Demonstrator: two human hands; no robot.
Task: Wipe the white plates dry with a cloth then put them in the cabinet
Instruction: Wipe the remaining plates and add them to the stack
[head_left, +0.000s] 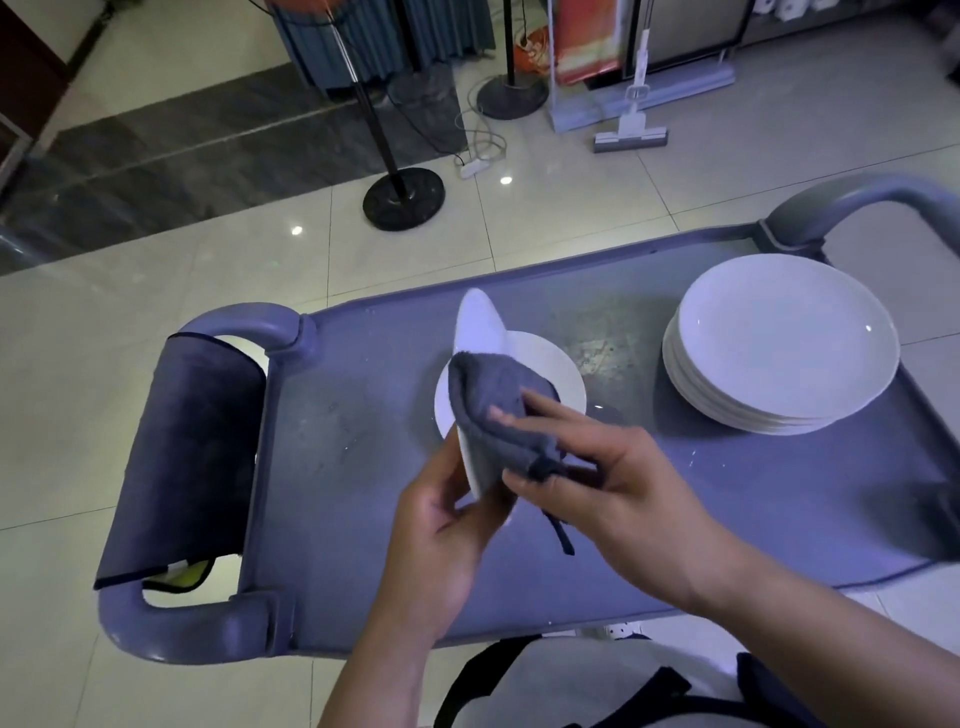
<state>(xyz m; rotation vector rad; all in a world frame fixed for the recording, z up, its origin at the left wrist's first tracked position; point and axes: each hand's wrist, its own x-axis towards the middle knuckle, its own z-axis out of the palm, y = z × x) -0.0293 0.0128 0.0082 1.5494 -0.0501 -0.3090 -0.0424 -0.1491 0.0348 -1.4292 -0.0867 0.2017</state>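
Note:
My left hand (441, 519) grips the lower rim of a white plate (475, 327) that stands on edge above the grey cart top (363, 457). A grey cloth (493, 410) is folded over that plate, and my right hand (613, 478) holds the cloth against its right face, fingers laid over it. Under them lies another white plate (561, 374) flat on the cart. A stack of several white plates (779, 343) stands at the cart's right end. No cabinet is in view.
A dark cloth (192, 457) hangs over the cart's left handle (171, 634). Beyond the cart on the tiled floor stand two black pole stands (402, 197), a power strip with cables (475, 166) and a flat mop (631, 137).

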